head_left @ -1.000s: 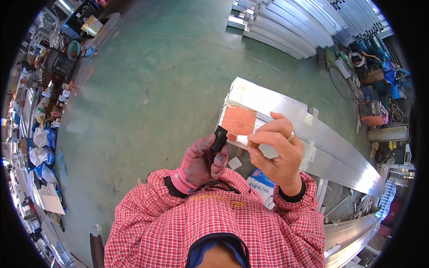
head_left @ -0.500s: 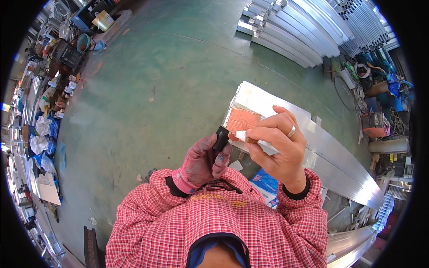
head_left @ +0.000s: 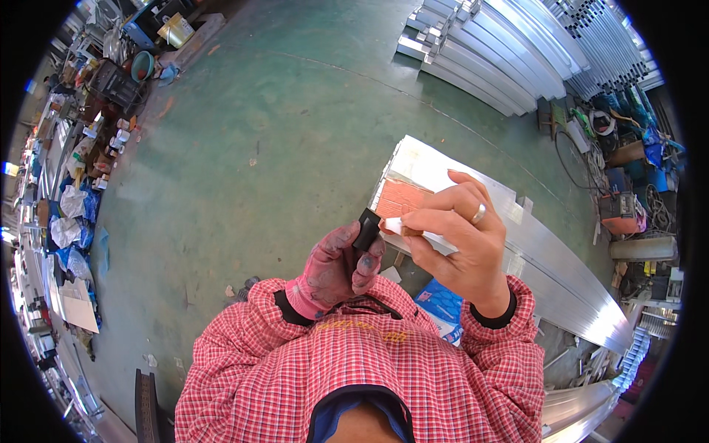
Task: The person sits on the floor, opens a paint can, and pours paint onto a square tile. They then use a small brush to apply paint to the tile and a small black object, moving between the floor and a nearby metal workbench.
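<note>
My left hand, in a soiled pink glove, is closed around a small black block-shaped piece. My bare right hand, with a ring on one finger, pinches a small white piece between thumb and fingertips. The white piece points at the upper part of the black one, very close to it; whether they touch I cannot tell. Just beyond both hands, a salmon-coloured ridged pad lies on the end of a stack of silver metal profiles. My right fingers hide part of the stack.
More long metal profiles are stacked at the far right. Hoses, a red-and-black box and other clutter line the right side. Bags, tins and a teal bucket crowd the left. A blue-and-white package lies near my right forearm.
The white piece has shifted slightly left toward the black piece, and my right hand has turned a little. My left hand keeps the same hold.
</note>
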The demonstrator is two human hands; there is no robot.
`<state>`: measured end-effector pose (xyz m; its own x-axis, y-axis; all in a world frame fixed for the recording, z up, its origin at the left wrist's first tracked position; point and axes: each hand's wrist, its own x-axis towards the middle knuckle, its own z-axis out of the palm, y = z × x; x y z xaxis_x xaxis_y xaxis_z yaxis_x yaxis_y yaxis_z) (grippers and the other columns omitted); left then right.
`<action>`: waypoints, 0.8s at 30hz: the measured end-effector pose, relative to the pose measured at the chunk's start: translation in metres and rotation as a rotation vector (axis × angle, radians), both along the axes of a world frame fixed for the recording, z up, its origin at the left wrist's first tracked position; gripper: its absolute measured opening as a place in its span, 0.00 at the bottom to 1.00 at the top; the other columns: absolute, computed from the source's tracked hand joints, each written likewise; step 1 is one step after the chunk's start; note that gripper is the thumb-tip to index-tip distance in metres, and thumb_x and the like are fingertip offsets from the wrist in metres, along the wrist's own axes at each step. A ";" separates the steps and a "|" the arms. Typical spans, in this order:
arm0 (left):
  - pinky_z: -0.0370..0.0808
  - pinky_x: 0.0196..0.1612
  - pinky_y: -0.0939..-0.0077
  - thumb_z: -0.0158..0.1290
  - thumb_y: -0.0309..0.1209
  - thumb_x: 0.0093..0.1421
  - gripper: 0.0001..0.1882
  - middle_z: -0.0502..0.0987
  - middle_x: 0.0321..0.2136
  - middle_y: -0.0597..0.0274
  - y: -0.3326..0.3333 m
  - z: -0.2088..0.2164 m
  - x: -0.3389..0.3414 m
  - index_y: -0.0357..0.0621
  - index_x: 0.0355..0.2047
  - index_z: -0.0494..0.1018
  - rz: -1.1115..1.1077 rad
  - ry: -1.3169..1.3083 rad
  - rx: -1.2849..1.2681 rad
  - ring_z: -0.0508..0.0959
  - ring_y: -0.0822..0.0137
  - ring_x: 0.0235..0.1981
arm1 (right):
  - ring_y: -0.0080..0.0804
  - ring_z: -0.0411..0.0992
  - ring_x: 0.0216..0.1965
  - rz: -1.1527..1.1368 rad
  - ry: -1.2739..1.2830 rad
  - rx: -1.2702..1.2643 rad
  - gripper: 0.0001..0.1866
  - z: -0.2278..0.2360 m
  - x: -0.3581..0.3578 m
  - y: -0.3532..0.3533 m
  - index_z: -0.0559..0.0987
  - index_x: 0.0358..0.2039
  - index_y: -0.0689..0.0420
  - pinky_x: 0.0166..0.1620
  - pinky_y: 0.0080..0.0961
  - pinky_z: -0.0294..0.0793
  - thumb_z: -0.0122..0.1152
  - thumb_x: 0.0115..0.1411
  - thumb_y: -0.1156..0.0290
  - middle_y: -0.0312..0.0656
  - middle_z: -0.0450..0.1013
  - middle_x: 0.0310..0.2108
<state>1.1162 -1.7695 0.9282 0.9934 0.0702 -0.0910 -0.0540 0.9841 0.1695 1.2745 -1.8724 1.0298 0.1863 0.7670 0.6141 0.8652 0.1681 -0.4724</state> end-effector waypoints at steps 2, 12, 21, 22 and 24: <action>0.65 0.16 0.83 0.45 0.47 0.63 0.20 0.73 0.25 0.65 0.001 -0.005 0.001 0.43 0.42 0.70 -0.019 -0.046 0.008 0.68 0.75 0.17 | 0.29 0.70 0.26 0.006 0.000 0.000 0.13 0.001 0.001 0.000 0.79 0.27 0.49 0.47 0.39 0.68 0.70 0.39 0.76 0.29 0.70 0.23; 0.62 0.15 0.82 0.43 0.46 0.64 0.20 0.71 0.22 0.64 0.004 -0.001 0.005 0.42 0.43 0.70 -0.017 -0.015 -0.026 0.64 0.74 0.12 | 0.30 0.69 0.25 0.031 0.013 -0.016 0.13 0.002 0.010 -0.001 0.79 0.27 0.49 0.48 0.38 0.68 0.70 0.38 0.76 0.30 0.70 0.24; 0.60 0.13 0.82 0.43 0.46 0.65 0.20 0.68 0.17 0.65 0.007 -0.001 0.010 0.40 0.37 0.70 -0.092 -0.039 -0.097 0.62 0.74 0.10 | 0.28 0.70 0.26 0.053 -0.009 -0.043 0.13 0.005 0.017 0.000 0.79 0.27 0.49 0.50 0.40 0.67 0.70 0.39 0.76 0.30 0.70 0.24; 0.60 0.13 0.82 0.43 0.46 0.64 0.20 0.68 0.16 0.65 0.006 0.001 0.010 0.39 0.36 0.70 -0.082 -0.015 -0.093 0.62 0.74 0.10 | 0.28 0.70 0.26 0.054 -0.014 -0.041 0.13 0.006 0.017 -0.001 0.79 0.27 0.49 0.50 0.40 0.67 0.70 0.39 0.76 0.30 0.70 0.24; 0.60 0.13 0.83 0.43 0.46 0.64 0.21 0.67 0.15 0.65 0.004 0.007 0.011 0.38 0.34 0.70 -0.062 0.031 -0.085 0.62 0.74 0.10 | 0.28 0.70 0.26 0.071 -0.004 -0.050 0.13 0.002 0.018 0.001 0.79 0.27 0.49 0.50 0.40 0.67 0.70 0.38 0.76 0.29 0.70 0.24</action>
<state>1.1268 -1.7652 0.9349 0.9921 -0.0006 -0.1251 0.0114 0.9962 0.0862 1.2930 -1.8712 1.0322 0.1280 0.8077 0.5755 0.8539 0.2053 -0.4782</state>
